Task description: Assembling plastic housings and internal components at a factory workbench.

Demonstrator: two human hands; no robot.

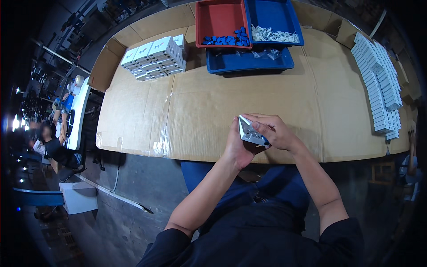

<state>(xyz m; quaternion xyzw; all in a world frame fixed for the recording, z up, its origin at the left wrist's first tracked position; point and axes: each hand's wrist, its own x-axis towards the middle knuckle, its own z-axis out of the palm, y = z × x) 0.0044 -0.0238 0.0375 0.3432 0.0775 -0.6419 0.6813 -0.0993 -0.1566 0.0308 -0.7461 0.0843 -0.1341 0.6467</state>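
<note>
My left hand (pixel 237 147) is closed round the left side of a small white housing (pixel 255 141) with a greyish, uneven inside, held above the table's near edge. My right hand (pixel 279 132) bends over the same housing from the right, its thumb and fingers against the upper part. A slim white strip (pixel 244 120) runs along the housing's top left edge, by the right fingertips; whether it is a separate piece I cannot tell. A bit of blue (pixel 267 143) shows at the lower right, under the right hand. The fingers hide much of the housing.
The cardboard-covered table (pixel 209 102) bears a stack of white boxes (pixel 155 58) far left and rows of white units (pixel 380 84) at right. Behind stand a red tray (pixel 222 20) with blue pieces, a blue tray (pixel 273 18) with white pieces, and another blue tray (pixel 249 66). A person (pixel 55 140) sits left.
</note>
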